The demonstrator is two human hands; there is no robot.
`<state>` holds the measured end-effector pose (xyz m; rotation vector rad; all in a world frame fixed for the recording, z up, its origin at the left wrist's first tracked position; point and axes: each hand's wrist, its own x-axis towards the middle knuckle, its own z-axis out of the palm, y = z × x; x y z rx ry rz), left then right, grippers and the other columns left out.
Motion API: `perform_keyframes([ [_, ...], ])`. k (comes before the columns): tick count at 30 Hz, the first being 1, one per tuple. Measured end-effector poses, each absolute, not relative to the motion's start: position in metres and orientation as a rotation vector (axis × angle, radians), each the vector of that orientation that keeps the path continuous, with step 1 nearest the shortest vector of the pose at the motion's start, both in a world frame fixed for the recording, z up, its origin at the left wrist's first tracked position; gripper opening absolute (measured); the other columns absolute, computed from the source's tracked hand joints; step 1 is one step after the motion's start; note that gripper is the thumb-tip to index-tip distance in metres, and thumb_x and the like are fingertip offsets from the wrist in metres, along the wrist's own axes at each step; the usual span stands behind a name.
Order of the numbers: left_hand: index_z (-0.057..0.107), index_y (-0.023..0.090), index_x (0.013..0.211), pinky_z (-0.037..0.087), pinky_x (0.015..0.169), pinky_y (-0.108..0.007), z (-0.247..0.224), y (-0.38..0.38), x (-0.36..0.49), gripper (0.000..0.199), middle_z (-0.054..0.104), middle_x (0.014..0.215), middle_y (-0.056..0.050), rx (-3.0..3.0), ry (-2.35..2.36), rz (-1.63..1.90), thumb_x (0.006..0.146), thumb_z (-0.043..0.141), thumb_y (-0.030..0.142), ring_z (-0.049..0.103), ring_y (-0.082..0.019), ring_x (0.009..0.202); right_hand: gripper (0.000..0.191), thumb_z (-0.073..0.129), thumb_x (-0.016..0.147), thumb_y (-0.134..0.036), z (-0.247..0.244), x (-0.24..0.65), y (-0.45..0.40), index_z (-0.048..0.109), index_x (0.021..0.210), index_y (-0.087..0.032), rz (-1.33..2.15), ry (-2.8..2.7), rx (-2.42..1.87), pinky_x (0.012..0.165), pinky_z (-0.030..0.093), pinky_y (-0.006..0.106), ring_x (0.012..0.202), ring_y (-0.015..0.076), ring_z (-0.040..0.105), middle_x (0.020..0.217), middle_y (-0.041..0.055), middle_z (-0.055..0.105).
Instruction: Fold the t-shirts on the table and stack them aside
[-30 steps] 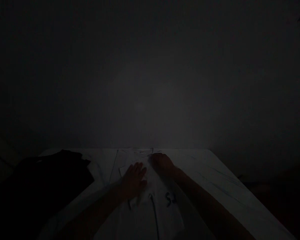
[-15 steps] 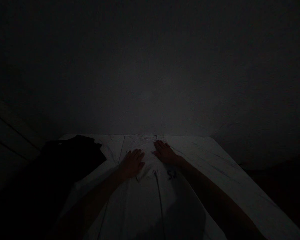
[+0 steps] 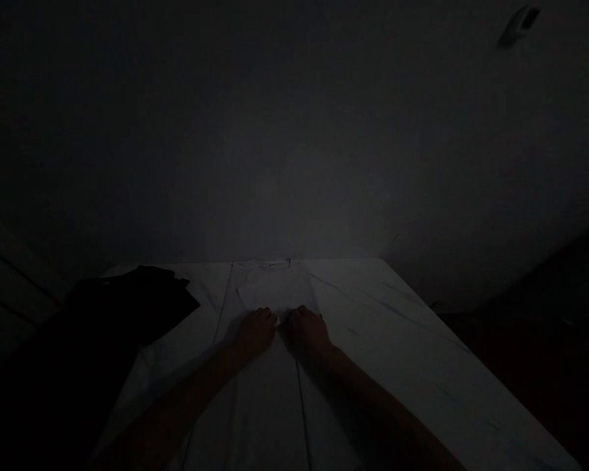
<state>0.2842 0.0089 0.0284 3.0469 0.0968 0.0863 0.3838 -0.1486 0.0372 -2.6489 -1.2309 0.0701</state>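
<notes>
A white shirt [image 3: 275, 288] lies flat and lengthwise on the table, its neck end at the wall; the picture is very dark. My left hand [image 3: 256, 332] is closed on the shirt's cloth near the middle, fingers curled. Close beside it, my right hand [image 3: 308, 332] also grips the cloth, with a small dark bunched fold between the two hands. A dark line runs down the shirt toward me, below the hands. Both forearms reach in from the bottom, and the fingertips are partly hidden.
A black garment [image 3: 127, 307] is spread over the left side of the white marble-patterned table [image 3: 373, 340]. Behind stands a plain grey wall [image 3: 285, 163], touching the table's back edge. A dark fitting [image 3: 519, 27] is on the wall at upper right. The table's right edge drops to dark floor.
Both hands lay spread flat on the shirt's upper part; now they have drawn back toward me, closer together, and closed on the cloth. The view has shifted slightly right.
</notes>
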Motion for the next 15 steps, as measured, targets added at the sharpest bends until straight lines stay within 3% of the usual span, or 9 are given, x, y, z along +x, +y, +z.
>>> perform_keyframes([
  [6,0.064,0.018,0.113,0.05,0.087,-0.04,0.032,0.007,0.28,0.031,0.065,0.114,-0.014,3.123,0.232,0.07,0.093,0.044,0.007,0.061,-0.027,0.108,0.027,0.051,0.096,-0.019,0.039,0.383,-0.142,0.07,0.116,-0.024,0.082,-1.349,-2.687,0.082,0.05,0.032,0.108,0.0252,0.066,0.114,0.0119,0.071],
  [11,0.067,0.018,0.11,0.05,0.089,-0.042,0.033,0.01,0.273,0.033,0.066,0.114,-0.015,3.146,0.191,0.073,0.09,0.044,0.004,0.061,-0.028,0.107,0.03,0.052,0.093,-0.016,0.037,0.383,-0.148,0.072,0.114,-0.023,0.107,-1.421,-2.617,0.091,0.05,0.035,0.114,0.0264,0.064,0.117,0.0126,0.072],
  [15,0.07,0.017,0.103,0.049,0.09,-0.043,0.036,0.014,0.268,0.032,0.068,0.109,-0.015,3.15,0.12,0.076,0.085,0.047,0.002,0.062,-0.028,0.105,0.048,0.052,0.091,-0.014,0.026,0.382,-0.16,0.06,0.137,-0.021,0.148,-1.42,-2.547,0.097,0.05,0.033,0.117,0.0236,0.066,0.131,0.0122,0.069],
])
